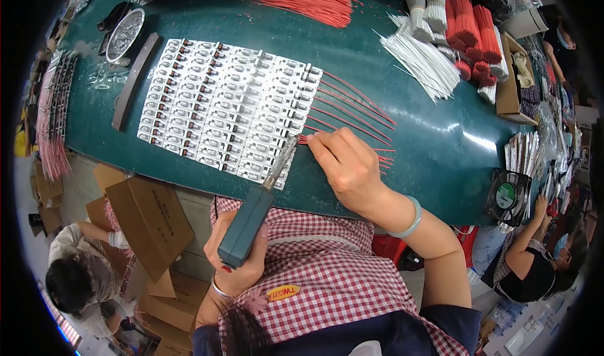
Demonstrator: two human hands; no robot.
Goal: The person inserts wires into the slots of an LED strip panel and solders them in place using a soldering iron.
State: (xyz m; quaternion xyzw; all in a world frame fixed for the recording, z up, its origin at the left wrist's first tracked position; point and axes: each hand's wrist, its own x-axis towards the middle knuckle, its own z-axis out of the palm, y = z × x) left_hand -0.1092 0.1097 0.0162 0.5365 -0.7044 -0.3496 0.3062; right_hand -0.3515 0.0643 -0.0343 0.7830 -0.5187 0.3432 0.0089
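Observation:
My left hand (236,255) is wrapped round the dark green handle of a soldering iron (248,224). The iron's tip meets the right edge of a white circuit board panel (229,104), which carries rows of small components. Beside that tip, my right hand (349,170) pinches the ends of red wires (303,140) at the panel's edge. How many wires are between its fingers is hidden. Several more red wires (358,98) run out to the right from the panel's upper right edge.
A dark curved bar (135,82) and a metal dish (124,36) sit left of the panel. Red wires (308,0) lie at the back; white wires (421,60) and bundles stand back right. A small fan (508,195) is at the right edge. Other people work on both sides.

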